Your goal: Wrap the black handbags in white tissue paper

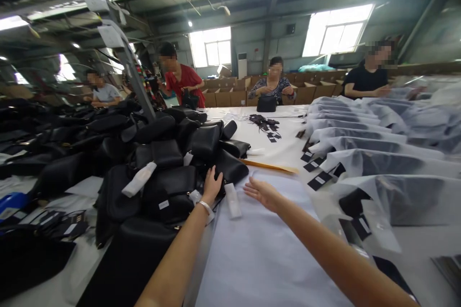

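Note:
My left hand [213, 183] reaches to the edge of the pile of black bags, its fingers apart and resting on a black bag [230, 167]. To the right, my right hand [262, 192] is held over white sheets [266, 249], fingers stretched toward that bag, with nothing in it. Between the hands lies a white wrapped piece [233, 201], near the bag. Another white wrapped piece [139, 180] lies on the bags at the left. A brown strip [270, 166] runs along the far edge of the sheets.
Bags in translucent covers with black tags [320, 180] line the right side. Black straps and tags [264, 123] lie farther up the white table [288, 127]. Several people stand or sit beyond, one holding a black bag [266, 103]. A metal post [135, 72] rises at left; cardboard boxes [223, 97] stand behind.

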Tool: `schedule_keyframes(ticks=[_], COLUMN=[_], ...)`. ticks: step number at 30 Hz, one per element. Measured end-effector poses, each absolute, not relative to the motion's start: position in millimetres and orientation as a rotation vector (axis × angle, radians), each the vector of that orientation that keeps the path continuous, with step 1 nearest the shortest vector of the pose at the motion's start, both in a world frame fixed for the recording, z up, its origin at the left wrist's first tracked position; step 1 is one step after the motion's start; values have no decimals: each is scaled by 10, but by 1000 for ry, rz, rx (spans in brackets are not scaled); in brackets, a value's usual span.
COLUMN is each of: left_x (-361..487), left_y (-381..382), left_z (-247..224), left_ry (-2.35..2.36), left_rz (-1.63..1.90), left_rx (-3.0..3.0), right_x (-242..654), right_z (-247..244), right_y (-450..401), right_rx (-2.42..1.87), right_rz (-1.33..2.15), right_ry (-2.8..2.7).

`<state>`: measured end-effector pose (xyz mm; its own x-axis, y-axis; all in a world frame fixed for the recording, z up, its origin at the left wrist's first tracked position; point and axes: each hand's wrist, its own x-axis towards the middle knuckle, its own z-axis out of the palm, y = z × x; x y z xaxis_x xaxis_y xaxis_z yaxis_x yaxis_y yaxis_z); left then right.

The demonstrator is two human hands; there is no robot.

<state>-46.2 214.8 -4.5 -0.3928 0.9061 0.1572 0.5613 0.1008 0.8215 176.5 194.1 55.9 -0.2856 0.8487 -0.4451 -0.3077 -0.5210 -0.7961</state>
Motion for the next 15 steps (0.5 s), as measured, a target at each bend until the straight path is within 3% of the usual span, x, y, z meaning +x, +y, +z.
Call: schedule_keyframes(ticks=[7, 15], left_x=[-535, -493], left_y=[2162, 2045], left_z=[-33, 265], left_ry=[1937, 1769], left_rz=[1195, 1281], left_rx=[1415, 1314], right_x=[913, 715], right_z=[325, 435], right_y=[2315, 2169], right_rx=[-1233, -1310], right_rz=[1895, 1645], right_ry=[-627, -755])
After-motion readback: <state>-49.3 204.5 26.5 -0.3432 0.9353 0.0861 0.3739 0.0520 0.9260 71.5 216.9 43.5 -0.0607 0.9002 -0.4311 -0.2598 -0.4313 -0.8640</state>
